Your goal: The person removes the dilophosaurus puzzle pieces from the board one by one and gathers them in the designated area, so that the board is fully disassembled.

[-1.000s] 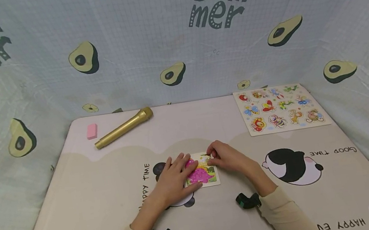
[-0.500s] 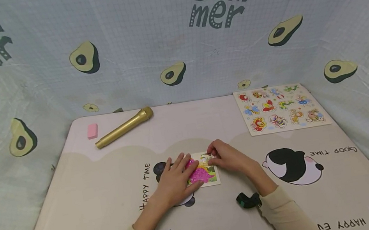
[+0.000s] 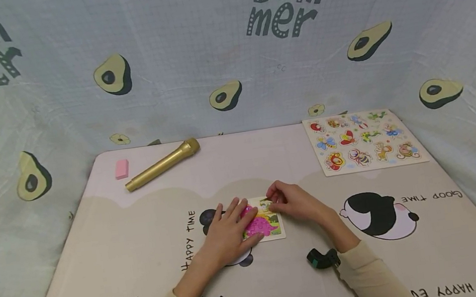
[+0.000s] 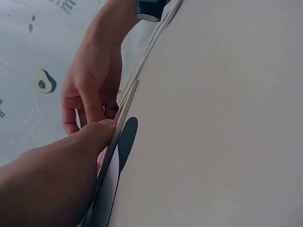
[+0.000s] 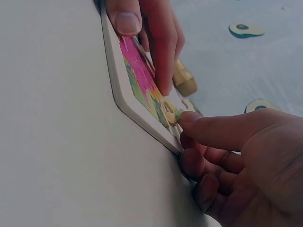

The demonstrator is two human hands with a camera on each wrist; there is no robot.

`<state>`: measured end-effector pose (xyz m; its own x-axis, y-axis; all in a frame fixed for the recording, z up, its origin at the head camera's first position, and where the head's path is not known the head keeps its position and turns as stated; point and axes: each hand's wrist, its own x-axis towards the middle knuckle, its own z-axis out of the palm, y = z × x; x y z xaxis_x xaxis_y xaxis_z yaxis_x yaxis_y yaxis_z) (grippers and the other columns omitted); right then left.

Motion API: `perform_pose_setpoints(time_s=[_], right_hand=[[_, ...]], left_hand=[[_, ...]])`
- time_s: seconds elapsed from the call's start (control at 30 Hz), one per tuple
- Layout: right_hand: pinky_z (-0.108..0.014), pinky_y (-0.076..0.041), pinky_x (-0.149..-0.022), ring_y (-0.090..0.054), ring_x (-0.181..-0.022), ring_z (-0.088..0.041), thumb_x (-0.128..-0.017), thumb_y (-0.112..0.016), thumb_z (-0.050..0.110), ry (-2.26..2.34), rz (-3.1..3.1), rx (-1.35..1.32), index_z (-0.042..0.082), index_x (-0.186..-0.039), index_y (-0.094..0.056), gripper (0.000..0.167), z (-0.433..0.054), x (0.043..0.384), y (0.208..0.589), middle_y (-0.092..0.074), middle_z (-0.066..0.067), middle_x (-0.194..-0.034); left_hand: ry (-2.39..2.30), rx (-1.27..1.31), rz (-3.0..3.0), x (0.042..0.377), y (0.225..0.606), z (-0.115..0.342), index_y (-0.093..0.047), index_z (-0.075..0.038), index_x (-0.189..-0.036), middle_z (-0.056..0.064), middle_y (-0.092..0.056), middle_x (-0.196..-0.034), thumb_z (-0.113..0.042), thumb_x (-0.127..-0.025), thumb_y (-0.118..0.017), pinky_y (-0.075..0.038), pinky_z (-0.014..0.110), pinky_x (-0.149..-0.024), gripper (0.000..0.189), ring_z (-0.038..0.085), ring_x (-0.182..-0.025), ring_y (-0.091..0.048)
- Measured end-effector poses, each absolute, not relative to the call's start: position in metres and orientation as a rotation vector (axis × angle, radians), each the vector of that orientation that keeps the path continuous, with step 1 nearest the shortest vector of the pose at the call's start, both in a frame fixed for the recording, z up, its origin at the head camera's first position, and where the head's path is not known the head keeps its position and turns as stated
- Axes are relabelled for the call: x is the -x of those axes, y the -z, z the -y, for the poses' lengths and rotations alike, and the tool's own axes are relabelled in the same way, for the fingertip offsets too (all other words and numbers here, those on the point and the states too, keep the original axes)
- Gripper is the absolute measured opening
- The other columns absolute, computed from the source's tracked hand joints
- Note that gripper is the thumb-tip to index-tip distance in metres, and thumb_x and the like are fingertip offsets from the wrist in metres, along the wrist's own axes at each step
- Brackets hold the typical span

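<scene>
A small jigsaw puzzle (image 3: 259,227) with a pink dinosaur picture and a pale frame lies in the middle of the table. My left hand (image 3: 228,233) rests spread across its left side, fingers straight and thumb on the lower part. At the upper right corner, my right hand (image 3: 293,202) pinches a puzzle piece (image 5: 176,115) between thumb and fingers; much of the piece is covered by them. The left wrist view shows the puzzle board (image 4: 124,111) edge-on, with the left thumb on it and the right hand just beyond.
A gold microphone (image 3: 162,165) lies at the back left beside a pink eraser-like block (image 3: 121,169). Towards the back right is a flat board (image 3: 367,141) of colourful insect and animal pictures. Behind the table hangs a curtain (image 3: 173,76) printed with avocados.
Both hands stay almost where they were on the puzzle. The right fingers shift slightly at the corner piece. The head view has drifted a little.
</scene>
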<state>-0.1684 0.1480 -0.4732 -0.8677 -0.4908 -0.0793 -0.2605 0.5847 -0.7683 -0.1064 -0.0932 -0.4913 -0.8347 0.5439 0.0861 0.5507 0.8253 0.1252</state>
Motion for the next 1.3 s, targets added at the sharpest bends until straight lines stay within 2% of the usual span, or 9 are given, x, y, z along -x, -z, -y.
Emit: perform_pose_setpoints(time_s=[0.3, 0.67, 0.93, 1.3], right_hand=[[-0.021, -0.048, -0.071, -0.057, -0.080, -0.012, -0.094, -0.070, 0.019, 1.195, -2.572, 0.625, 0.012, -0.112, -0.063, 0.020, -0.149, 0.170, 0.476, -0.065, 0.000, -0.091], [-0.022, -0.055, -0.069, -0.064, -0.073, -0.014, -0.095, -0.069, 0.020, 1.384, -2.595, 0.449, 0.010, -0.116, -0.064, 0.023, -0.153, 0.184, 0.483, -0.069, -0.006, -0.091], [-0.022, -0.050, -0.065, -0.061, -0.067, -0.015, -0.097, -0.066, 0.019, 1.438, -2.644, 0.404, 0.010, -0.118, -0.064, 0.023, -0.161, 0.200, 0.479, -0.065, -0.007, -0.084], [-0.020, -0.047, -0.060, -0.060, -0.068, -0.016, -0.099, -0.062, 0.015, 1.426, -2.726, 0.319, 0.005, -0.122, -0.062, 0.025, -0.173, 0.226, 0.471, -0.066, -0.013, -0.088]], left_hand=[[0.250, 0.890, 2.956, 0.105, 0.491, 0.094, -0.046, -0.023, -0.151, 0.008, -0.040, -0.160, -0.063, -0.098, -0.045, -0.026, 0.060, -0.121, 0.066, 0.029, -0.152, -0.030], [0.287, 0.882, 2.973, 0.105, 0.493, 0.093, -0.045, -0.023, -0.151, 0.008, -0.039, -0.160, -0.063, -0.098, -0.045, -0.024, 0.061, -0.121, 0.067, 0.029, -0.153, -0.029], [0.273, 0.872, 2.982, 0.105, 0.493, 0.092, -0.045, -0.025, -0.152, 0.007, -0.039, -0.161, -0.063, -0.097, -0.045, -0.024, 0.060, -0.122, 0.067, 0.029, -0.153, -0.028], [0.294, 0.893, 2.955, 0.105, 0.490, 0.093, -0.047, -0.022, -0.151, 0.009, -0.041, -0.159, -0.060, -0.097, -0.049, -0.025, 0.060, -0.121, 0.066, 0.030, -0.152, -0.031]])
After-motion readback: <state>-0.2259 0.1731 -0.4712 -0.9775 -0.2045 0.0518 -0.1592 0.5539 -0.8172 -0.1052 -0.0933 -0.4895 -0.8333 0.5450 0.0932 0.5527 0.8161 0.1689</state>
